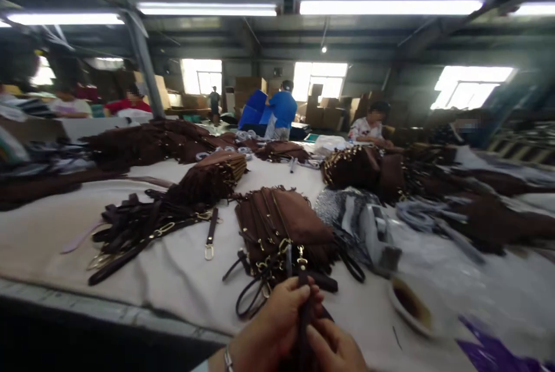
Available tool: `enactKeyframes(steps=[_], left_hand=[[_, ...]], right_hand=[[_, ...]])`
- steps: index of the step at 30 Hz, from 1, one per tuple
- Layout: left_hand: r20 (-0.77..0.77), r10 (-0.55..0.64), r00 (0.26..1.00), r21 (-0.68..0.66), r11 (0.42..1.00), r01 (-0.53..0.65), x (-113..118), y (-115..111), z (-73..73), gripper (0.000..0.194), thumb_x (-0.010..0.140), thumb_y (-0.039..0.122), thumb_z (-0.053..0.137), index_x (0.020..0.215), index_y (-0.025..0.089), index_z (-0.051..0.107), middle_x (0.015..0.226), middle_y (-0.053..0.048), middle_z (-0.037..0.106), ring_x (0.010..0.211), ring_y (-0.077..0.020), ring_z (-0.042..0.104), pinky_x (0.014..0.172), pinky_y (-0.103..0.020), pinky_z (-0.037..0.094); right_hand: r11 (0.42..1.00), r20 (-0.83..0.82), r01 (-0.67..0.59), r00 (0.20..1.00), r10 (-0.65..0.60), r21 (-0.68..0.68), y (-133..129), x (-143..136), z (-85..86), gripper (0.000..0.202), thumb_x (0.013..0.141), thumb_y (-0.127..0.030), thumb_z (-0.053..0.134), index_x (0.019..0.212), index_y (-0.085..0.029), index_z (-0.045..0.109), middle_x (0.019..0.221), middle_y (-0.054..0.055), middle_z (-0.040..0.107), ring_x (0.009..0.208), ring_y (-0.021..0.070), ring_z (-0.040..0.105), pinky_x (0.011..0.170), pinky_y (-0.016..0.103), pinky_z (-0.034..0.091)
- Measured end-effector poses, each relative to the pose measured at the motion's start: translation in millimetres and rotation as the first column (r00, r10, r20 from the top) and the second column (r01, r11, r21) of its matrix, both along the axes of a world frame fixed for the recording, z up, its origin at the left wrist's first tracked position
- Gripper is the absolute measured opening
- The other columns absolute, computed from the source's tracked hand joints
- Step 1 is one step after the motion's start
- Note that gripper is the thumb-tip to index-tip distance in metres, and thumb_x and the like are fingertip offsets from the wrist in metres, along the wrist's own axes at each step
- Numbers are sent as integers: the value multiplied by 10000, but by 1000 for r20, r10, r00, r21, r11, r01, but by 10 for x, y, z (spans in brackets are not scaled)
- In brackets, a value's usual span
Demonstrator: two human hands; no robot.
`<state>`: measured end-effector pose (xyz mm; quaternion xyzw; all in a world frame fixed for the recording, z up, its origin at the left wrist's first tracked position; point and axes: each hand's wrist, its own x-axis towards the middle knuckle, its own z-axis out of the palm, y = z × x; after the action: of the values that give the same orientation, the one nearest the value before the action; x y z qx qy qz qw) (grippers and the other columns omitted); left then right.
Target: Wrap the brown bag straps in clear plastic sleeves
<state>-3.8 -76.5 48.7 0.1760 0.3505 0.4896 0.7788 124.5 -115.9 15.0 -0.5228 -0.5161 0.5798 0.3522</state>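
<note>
Near the bottom middle, my left hand (284, 308) pinches a dark brown strap (304, 317) with a gold clasp at its upper end. Just below and to the right, my right hand (333, 346) has its fingers closed on the same strap, lower down. Beyond both hands lies a stack of brown pouches (295, 216) with zippers, gold hooks and wrist loops. A short strap with a gold ring (211, 233) lies alone left of the stack. Farther left is a heap of dark straps (134, 227) with gold clasps.
More brown pouches (217, 173) are piled behind. A tape dispenser (380, 239) and a shallow dish (411, 305) sit at the right, by clear plastic and purple wrapping (489, 346). The cloth-covered table's edge (108, 308) runs along the lower left. Several people work farther back.
</note>
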Motion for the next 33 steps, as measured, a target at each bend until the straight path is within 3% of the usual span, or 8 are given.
enactKeyframes(steps=[5,11,16,19,22,26,29,33], left_hand=[[-56,32,998,-112,993,-38,177,1,13,131,775,36,604,875,121,610,801,-80,668,729,-165,665,709,-280,533],[-87,86,993,-203,974,-102,183,153,-136,89,875,174,574,938,113,590,694,-19,588,539,-107,573,549,-257,509],[-1,-3,1000,-104,995,3,203,202,-257,136,859,224,623,937,119,585,670,38,504,484,-51,456,482,-198,440],[9,-37,999,-97,995,38,180,220,-289,212,826,269,676,957,128,588,682,46,493,494,-43,437,478,-189,425],[33,-75,997,-89,993,78,139,253,-292,264,796,310,714,949,132,592,683,51,481,500,-40,424,480,-192,422],[56,-144,988,-86,985,148,109,278,-305,296,779,345,729,935,135,590,663,55,469,500,-47,421,478,-207,422],[59,-153,987,-73,985,157,112,268,-320,319,765,359,739,935,136,589,659,54,476,501,-52,426,478,-212,420],[28,-151,988,-70,986,152,113,253,-308,340,738,376,755,916,140,586,643,57,478,490,-54,424,473,-213,413]], right_hand=[[981,-90,-53,995,37,-184,-117,-2,22,508,708,-651,564,776,-148,586,624,30,609,467,122,532,455,234,387],[985,3,-39,999,40,-170,-13,31,-7,323,755,-491,507,712,-172,529,533,-16,524,466,102,439,468,226,327],[1000,197,-7,980,9,-10,9,81,-109,243,736,-410,557,657,-191,486,582,-35,471,569,108,412,536,228,331],[999,250,-37,967,43,-25,-11,196,-18,183,711,-349,622,683,-182,551,575,-46,485,547,102,414,511,219,302],[999,343,40,938,-46,25,-3,393,153,195,802,-353,564,721,-179,598,591,-25,558,571,124,501,541,219,350],[952,524,171,803,-283,253,102,683,367,307,906,-356,452,699,-182,597,637,9,609,644,152,567,614,238,400],[913,660,116,656,-366,391,292,803,456,298,930,-318,424,808,-176,655,748,49,669,731,179,619,693,259,433],[933,867,24,361,-342,358,686,783,446,304,896,-236,488,1146,-137,631,1046,147,701,995,245,645,871,312,438]])
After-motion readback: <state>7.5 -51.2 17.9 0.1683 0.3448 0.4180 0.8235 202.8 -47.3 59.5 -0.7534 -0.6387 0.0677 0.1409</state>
